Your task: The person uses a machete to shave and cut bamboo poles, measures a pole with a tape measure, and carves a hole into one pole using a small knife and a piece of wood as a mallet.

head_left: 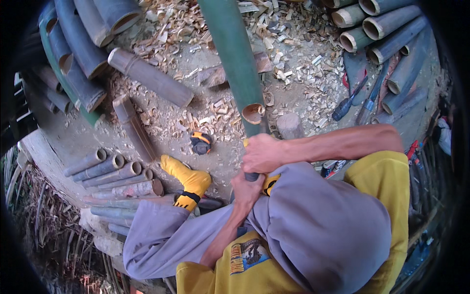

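Reaching down from the top of view, the green pole lies across a block, probably to lift its near end. That hollow mouth stands open, its inside unclear. Right hand and left hand, just below, have their grip clamped on a dark handle, likely doubled for force.

**Lettering on the shirt, too small to read**

On the front of the yellow shirt we see a blue-and-dark printed panel with lettering along one edge, too small and blurred for us to read. We find no other legible writing.
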{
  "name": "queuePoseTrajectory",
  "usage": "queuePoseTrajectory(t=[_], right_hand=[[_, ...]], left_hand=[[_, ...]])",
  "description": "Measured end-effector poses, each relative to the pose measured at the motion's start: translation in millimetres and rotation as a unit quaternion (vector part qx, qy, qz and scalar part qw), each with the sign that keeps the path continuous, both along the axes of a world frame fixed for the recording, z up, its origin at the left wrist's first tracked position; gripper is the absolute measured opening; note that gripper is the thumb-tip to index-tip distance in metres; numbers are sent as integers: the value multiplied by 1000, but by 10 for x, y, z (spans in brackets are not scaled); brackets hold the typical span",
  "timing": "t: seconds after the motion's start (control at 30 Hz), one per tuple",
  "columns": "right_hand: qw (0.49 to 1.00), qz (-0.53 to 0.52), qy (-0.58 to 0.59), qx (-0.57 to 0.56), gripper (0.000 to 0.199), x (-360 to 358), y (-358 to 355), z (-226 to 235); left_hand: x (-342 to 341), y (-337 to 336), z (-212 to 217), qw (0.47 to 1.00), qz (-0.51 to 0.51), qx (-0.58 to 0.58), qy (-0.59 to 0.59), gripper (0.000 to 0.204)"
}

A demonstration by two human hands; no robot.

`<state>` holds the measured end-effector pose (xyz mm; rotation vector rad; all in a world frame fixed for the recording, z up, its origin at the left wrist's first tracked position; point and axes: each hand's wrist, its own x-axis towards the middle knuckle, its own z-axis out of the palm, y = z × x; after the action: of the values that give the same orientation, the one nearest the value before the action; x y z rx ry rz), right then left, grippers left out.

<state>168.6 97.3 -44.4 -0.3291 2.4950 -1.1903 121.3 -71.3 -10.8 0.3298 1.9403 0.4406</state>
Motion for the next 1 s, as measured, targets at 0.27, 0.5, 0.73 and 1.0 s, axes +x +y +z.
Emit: queuePoseTrajectory(t=[0.27, 0.5, 0.73, 1.0], right_hand=[[988, -150, -42, 8, 23, -451, 11, -84], [905, -423, 44, -26, 35, -489, 51, -33], [744, -653, 95, -107, 43, -359, 240, 20], [994, -81, -77, -1, 9, -563, 121, 111]], left_hand=[[-1259, 308, -183, 968, -234, 73, 58, 35], [-1931, 1169, 17, 805, -558, 122, 160, 31], [-1539, 2643, 451, 570, -778, 166, 208, 14], [-1131, 77, -235, 991, -114, 43, 47, 38]])
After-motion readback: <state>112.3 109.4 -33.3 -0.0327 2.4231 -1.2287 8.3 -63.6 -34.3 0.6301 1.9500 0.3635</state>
